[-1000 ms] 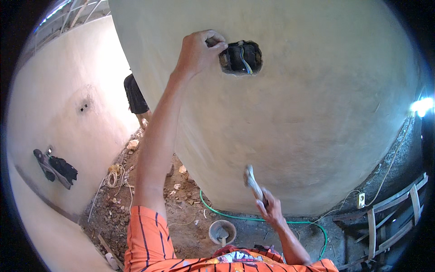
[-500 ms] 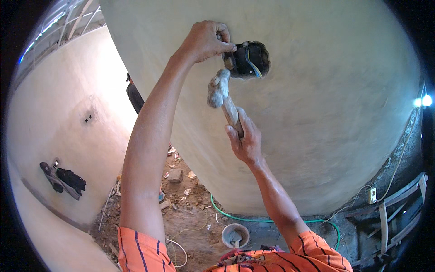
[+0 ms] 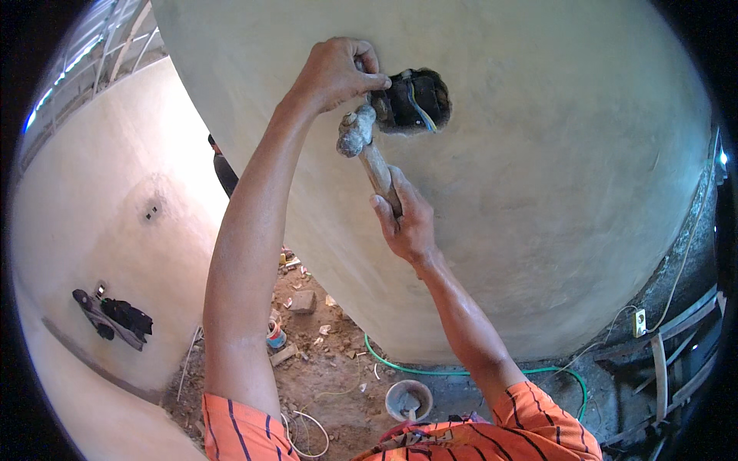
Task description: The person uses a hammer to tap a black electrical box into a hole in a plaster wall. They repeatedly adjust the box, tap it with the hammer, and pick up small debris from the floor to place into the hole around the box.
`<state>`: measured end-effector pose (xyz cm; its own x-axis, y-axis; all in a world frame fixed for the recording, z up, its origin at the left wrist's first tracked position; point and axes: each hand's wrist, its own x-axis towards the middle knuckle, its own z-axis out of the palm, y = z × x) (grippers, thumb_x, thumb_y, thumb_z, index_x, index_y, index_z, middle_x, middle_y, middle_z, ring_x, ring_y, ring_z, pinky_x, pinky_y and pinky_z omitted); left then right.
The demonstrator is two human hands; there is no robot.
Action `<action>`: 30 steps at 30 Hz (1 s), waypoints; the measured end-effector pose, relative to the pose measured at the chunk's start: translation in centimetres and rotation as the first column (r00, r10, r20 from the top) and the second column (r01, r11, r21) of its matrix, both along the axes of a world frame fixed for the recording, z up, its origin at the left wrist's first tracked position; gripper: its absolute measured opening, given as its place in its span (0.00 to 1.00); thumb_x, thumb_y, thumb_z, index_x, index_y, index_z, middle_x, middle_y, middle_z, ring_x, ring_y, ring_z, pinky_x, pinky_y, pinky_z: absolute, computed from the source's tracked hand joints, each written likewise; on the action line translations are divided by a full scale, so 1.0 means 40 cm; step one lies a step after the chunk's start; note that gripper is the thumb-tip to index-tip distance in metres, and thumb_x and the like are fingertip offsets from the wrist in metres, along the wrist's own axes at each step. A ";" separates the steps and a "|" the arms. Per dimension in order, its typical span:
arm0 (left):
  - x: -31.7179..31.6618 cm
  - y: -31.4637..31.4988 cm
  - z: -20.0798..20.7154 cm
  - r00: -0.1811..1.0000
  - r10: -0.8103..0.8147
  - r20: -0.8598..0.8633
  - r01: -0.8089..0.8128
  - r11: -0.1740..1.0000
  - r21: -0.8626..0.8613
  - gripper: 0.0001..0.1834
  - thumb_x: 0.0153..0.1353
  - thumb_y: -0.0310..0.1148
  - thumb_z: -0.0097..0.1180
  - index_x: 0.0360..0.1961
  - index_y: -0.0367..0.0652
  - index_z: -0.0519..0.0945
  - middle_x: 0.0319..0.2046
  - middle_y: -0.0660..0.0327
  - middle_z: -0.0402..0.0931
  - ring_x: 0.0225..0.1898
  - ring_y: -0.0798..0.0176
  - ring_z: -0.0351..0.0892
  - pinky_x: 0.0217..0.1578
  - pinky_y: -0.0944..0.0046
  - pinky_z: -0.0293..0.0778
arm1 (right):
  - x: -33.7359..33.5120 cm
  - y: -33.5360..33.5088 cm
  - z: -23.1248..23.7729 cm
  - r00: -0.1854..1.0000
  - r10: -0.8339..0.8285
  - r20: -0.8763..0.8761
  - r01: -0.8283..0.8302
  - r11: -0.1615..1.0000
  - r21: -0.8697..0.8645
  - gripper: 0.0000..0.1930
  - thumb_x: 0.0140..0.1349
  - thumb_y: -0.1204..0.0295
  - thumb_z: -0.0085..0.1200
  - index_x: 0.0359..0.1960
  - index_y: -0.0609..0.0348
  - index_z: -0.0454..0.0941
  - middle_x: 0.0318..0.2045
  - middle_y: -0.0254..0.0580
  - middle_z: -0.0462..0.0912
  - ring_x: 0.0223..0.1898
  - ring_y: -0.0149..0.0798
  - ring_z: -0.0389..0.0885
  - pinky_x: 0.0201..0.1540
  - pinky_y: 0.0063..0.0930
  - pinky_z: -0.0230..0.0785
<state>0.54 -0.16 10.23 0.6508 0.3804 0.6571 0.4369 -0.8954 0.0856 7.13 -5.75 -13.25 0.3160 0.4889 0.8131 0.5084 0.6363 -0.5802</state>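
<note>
My right hand (image 3: 409, 219) grips the wooden handle of a hammer (image 3: 377, 169), its worn, plaster-crusted head raised beside the wall. Above it, my left hand (image 3: 338, 74) is closed in a pinch at the left edge of a rough hole in the plastered wall (image 3: 523, 192). What sits between its thumb and fingers is mostly hidden; only a small dark bit shows. Inside the hole is a black electrical box (image 3: 400, 104), from which blue and yellowish wires (image 3: 420, 107) hang out. The hammer head is just below my left hand.
Below stand a bucket (image 3: 409, 398) with greyish contents and a green hose (image 3: 461, 373) along the wall base. Rubble and a brick (image 3: 303, 301) lie on the dirt floor. A wooden frame (image 3: 661, 373) and a socket (image 3: 639, 323) are at right. Another person (image 3: 223, 165) is partly visible beyond the wall edge.
The hammer head has shifted slightly left and up toward my left hand. My left hand keeps its pinch beside the hole. The view has tilted a little.
</note>
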 end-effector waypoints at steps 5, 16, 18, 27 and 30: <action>-0.007 0.004 0.000 1.000 0.011 -0.010 -0.010 0.999 0.037 0.11 0.43 0.33 0.69 0.19 0.42 0.78 0.16 0.65 0.74 0.19 0.73 0.73 0.21 0.72 0.70 | -0.028 -0.013 -0.013 0.997 0.067 -0.049 -0.061 0.993 0.105 0.24 0.59 0.65 0.53 0.56 0.58 0.65 0.35 0.55 0.77 0.34 0.54 0.78 0.35 0.41 0.70; -0.002 0.015 -0.004 1.000 -0.012 -0.007 0.012 0.999 0.051 0.10 0.43 0.32 0.68 0.19 0.42 0.78 0.16 0.65 0.75 0.19 0.74 0.73 0.22 0.71 0.70 | -0.010 0.000 -0.001 0.995 0.075 -0.071 -0.069 0.995 0.079 0.23 0.60 0.65 0.51 0.55 0.59 0.65 0.33 0.54 0.76 0.32 0.52 0.77 0.35 0.38 0.69; 0.000 0.013 -0.004 1.000 -0.001 -0.019 0.003 0.998 0.065 0.10 0.43 0.32 0.68 0.19 0.41 0.78 0.17 0.65 0.75 0.20 0.74 0.73 0.22 0.71 0.71 | -0.005 -0.005 0.007 0.991 0.087 -0.106 -0.081 0.995 0.064 0.22 0.59 0.65 0.51 0.55 0.59 0.65 0.33 0.55 0.76 0.31 0.51 0.77 0.35 0.38 0.69; -0.005 0.024 -0.002 1.000 -0.016 -0.005 0.016 1.000 0.014 0.11 0.43 0.34 0.69 0.18 0.42 0.77 0.17 0.65 0.75 0.19 0.73 0.73 0.22 0.70 0.70 | -0.007 -0.007 0.010 0.990 0.089 -0.109 -0.078 0.992 0.101 0.21 0.59 0.66 0.51 0.54 0.57 0.65 0.31 0.54 0.75 0.31 0.51 0.77 0.34 0.38 0.69; 0.005 -0.006 -0.005 0.998 0.054 -0.024 -0.053 0.998 0.040 0.12 0.42 0.35 0.69 0.18 0.42 0.77 0.16 0.65 0.75 0.19 0.74 0.72 0.21 0.70 0.69 | 0.011 -0.008 0.017 0.993 0.096 -0.067 -0.094 0.995 0.026 0.22 0.59 0.66 0.51 0.55 0.58 0.64 0.32 0.54 0.76 0.32 0.51 0.77 0.35 0.38 0.69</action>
